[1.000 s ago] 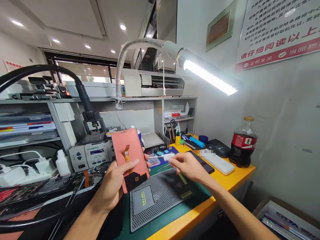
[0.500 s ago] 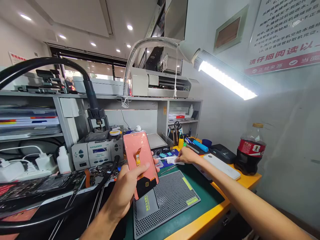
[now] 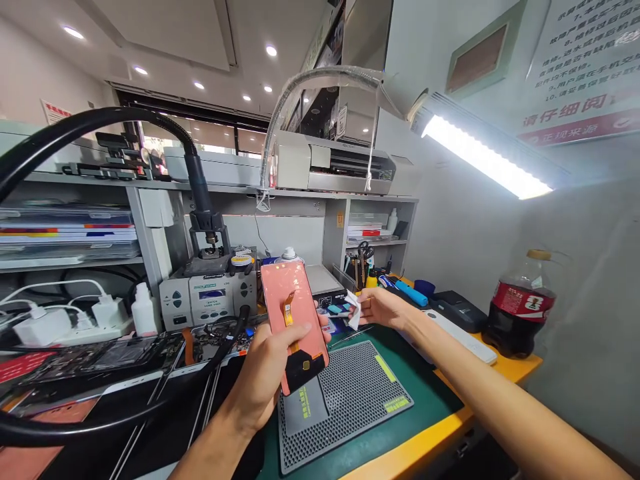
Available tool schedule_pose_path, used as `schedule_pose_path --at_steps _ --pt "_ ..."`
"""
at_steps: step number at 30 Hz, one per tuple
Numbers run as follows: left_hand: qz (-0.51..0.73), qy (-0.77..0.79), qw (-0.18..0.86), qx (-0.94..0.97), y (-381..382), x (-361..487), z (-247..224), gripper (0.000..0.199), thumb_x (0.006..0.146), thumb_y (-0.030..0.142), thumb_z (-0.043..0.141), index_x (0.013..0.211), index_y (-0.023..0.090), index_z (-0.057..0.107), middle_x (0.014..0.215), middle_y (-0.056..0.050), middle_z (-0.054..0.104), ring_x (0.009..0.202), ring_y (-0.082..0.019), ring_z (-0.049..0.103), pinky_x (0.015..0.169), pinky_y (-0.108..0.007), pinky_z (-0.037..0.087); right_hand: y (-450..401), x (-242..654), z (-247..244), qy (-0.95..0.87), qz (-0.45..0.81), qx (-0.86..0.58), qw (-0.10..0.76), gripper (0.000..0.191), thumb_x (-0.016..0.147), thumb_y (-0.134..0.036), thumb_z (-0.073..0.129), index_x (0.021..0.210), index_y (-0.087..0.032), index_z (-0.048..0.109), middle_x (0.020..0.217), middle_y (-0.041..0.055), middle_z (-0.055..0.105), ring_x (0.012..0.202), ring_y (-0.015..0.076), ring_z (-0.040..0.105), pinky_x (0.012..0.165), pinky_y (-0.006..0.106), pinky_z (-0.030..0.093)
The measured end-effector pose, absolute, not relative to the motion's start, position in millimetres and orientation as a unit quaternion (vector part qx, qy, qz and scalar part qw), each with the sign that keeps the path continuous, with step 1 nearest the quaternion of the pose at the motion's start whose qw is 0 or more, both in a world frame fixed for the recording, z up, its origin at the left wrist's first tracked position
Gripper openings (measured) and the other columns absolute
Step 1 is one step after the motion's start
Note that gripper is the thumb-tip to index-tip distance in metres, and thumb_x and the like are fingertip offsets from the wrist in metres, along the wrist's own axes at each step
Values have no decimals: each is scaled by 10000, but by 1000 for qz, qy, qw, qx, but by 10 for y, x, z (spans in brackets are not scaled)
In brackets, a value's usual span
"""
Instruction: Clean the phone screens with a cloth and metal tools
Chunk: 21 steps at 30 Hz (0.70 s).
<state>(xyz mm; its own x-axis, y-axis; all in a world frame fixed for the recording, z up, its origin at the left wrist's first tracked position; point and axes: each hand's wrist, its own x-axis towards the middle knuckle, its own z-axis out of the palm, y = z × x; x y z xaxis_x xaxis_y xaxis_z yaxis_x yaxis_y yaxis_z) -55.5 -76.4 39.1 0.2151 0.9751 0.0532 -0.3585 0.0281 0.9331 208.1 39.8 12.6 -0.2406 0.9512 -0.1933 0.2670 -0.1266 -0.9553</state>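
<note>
My left hand (image 3: 273, 360) holds a pink phone-sized panel (image 3: 295, 293) upright, thumb across its face. An orange flex cable hangs on the panel, and its lower end is black with a small gold square. At the right, the fingers of my right hand (image 3: 383, 308) pinch a crumpled white wipe (image 3: 353, 311) above the back of the green mat (image 3: 430, 390). Under the panel lies a grey perforated pad (image 3: 357, 393). Thin metal tweezers (image 3: 353, 335) rest behind that pad.
A grey station (image 3: 210, 297) stands behind at the left, near a black hose (image 3: 100, 433). Phone parts (image 3: 120, 357) cover the left side. A white device (image 3: 463, 337), a black case (image 3: 459, 310) and a cola bottle (image 3: 520, 307) are at the right. A lit lamp (image 3: 485, 157) hangs above.
The white wipe has come up off the table in my right hand, whose fingers have turned. The view has shifted slightly; my left hand still holds the pink panel.
</note>
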Motion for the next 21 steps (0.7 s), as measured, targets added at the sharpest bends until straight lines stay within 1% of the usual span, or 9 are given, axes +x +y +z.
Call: schedule_pose_path --at_steps 4,8,11,16,19,21 --pt "522 360 629 449 -738 -540 359 283 759 211 639 1006 90 704 910 -148 752 803 -292 709 710 -415 590 267 2025 27 -507 637 -459 354 306 945 -300 598 1218 -164 582 1213 91 618 998 235 645 831 434 552" --pt "510 380 625 452 -717 -534 332 272 755 224 643 971 75 713 880 -156 754 792 -289 713 707 -387 587 124 1897 -125 -453 688 -420 380 291 946 -299 598 1201 -160 589 1187 86 627 967 224 651 808 417 559" --pt "502 394 624 452 -705 -527 314 283 766 230 635 992 77 707 866 -151 757 797 -289 716 703 -384 588 19 1813 -174 -434 700 -406 396 276 947 -297 596 1184 -156 594 1148 80 639 922 209 659 775 394 567" --pt "473 403 640 451 -690 -506 291 273 778 199 608 998 63 698 873 -173 760 829 -291 723 707 -367 589 -151 1755 -131 -443 686 -397 419 246 952 -297 590 1147 -149 603 1061 61 657 822 176 664 700 344 572" --pt "441 401 668 445 -687 -492 272 277 774 186 590 990 48 695 838 -191 757 787 -293 727 661 -366 590 -256 1728 -93 -459 675 -397 420 166 942 -255 605 1055 -135 626 935 30 671 722 145 659 629 295 565" --pt "415 399 693 434 -687 -482 254 289 766 186 582 992 41 689 822 -202 753 745 -294 726 627 -376 589 -329 1703 -71 -468 670 -393 421 129 872 -194 681 977 -140 628 843 11 686 665 142 669 586 271 552"
